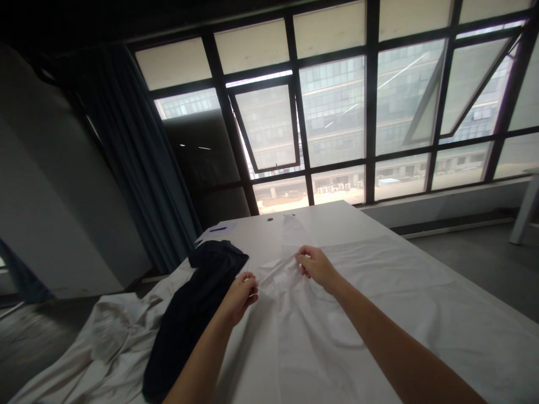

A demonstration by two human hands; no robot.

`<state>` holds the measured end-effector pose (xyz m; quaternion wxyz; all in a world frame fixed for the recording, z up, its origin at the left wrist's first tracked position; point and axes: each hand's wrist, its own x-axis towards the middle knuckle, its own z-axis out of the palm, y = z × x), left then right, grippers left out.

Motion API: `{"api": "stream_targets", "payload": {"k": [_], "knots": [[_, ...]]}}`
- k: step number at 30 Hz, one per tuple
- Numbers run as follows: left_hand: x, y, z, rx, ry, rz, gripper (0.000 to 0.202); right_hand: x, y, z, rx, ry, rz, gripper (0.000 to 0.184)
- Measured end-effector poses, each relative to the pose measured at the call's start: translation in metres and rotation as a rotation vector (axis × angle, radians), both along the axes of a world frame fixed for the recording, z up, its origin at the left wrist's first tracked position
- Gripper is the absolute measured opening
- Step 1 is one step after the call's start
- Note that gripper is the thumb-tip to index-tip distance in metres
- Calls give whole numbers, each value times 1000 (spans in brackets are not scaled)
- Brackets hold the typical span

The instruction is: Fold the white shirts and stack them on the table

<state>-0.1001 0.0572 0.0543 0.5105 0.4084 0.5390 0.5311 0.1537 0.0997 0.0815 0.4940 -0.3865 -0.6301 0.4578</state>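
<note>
A white button shirt lies spread flat on the white table, its collar bunched towards the far end. My right hand pinches the fabric at the collar's right side. My left hand pinches the collar's left side, close to a dark navy garment. That garment lies crumpled just left of my left forearm, and part of it is hidden behind the arm. The shirt's buttons and lower hem are hard to make out.
A crumpled off-white cloth drapes over the table's near left edge. A blue pen lies at the far left of the white table. Beyond stand large windows and a blue curtain. Grey floor lies to the right.
</note>
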Motion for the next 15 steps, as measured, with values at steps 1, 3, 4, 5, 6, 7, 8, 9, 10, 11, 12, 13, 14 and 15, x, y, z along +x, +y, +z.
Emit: {"api": "stream_targets", "payload": {"k": [1, 3, 4, 5, 6, 7, 8, 9, 10, 11, 12, 13, 14, 15], "knots": [[-1, 1, -2, 4, 21, 7, 24, 0, -1, 0, 15, -25, 4, 18], [-1, 2, -4, 14, 53, 16, 22, 0, -3, 1, 91, -80, 8, 17], [-1, 3, -5, 18, 63, 17, 22, 0, -3, 1, 142, -103, 11, 17], [-1, 3, -5, 19, 68, 14, 21, 0, -3, 1, 193, -121, 13, 17], [-1, 3, -5, 18, 70, 5, 20, 0, -3, 0, 232, -133, 19, 18], [-1, 2, -3, 16, 67, -9, 20, 0, -2, -1, 251, -136, 26, 19], [-1, 1, -1, 14, 62, -31, 20, 0, -1, -2, 250, -130, 41, 19], [-1, -1, 2, 12, 55, -60, 21, -1, 0, -5, 232, -113, 62, 20], [0, -4, 5, 11, 48, -93, 23, -2, 2, -7, 204, -91, 89, 20], [1, -6, 7, 8, 42, -133, 26, -3, 3, -10, 171, -66, 117, 20], [1, -9, 10, 5, 40, -178, 29, -4, 4, -13, 141, -42, 143, 20], [1, -10, 11, 2, 44, -223, 31, -6, 6, -16, 120, -24, 163, 21], [1, -11, 12, 3, 57, -261, 32, -7, 7, -19, 110, -14, 174, 21], [1, -11, 11, 10, 87, -286, 33, -9, 8, -21, 111, -12, 179, 21]]}}
